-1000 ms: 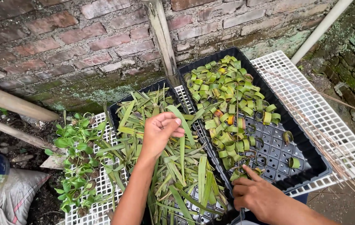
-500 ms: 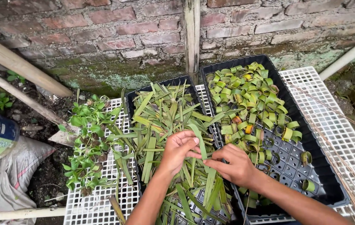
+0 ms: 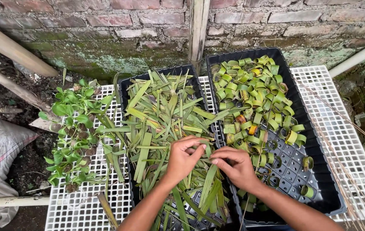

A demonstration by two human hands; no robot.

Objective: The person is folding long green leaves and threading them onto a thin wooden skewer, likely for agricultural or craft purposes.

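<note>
1. Head view: the left hand (image 3: 182, 160) and right hand (image 3: 234, 164) meet over the black tray of loose leaf strips (image 3: 161, 115); both grips are pinched on 1 green leaf strip (image 3: 207, 150) held between them, just above the pile.
2. Beside it, to the right, a second black tray (image 3: 319, 171) holds rolled leaf rings (image 3: 251, 94) filling its far part.
3. Both trays rest on a white grid surface (image 3: 341, 111); small seedlings (image 3: 73, 128) stand at its left.
</note>
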